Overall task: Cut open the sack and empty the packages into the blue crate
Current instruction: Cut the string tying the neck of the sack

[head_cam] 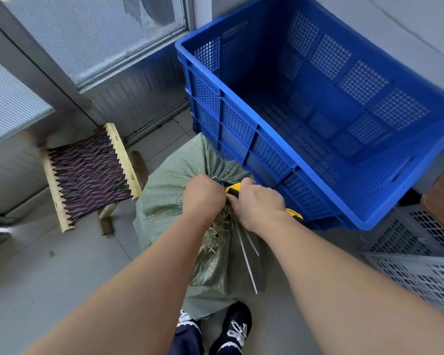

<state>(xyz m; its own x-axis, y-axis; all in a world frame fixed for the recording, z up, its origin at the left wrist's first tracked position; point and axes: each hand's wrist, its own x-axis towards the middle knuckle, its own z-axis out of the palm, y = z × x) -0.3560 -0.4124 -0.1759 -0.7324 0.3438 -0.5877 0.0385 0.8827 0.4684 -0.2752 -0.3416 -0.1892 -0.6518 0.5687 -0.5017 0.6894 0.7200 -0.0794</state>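
Sack (164, 198) stands on floor, near left of empty blue crate (364, 221) | left hand (203, 194) bunches tied neck | right hand (258, 203) grips yellow knife (235, 188) at tie | step: cutting open | next: likely sever tie, then tip packages out

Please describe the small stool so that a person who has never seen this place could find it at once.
Start at the big blue crate by the wall, then look left past the green sack on the floor. The stool stands there, below the window. It alone has a pale wooden frame and a seat woven from dark and red cords.
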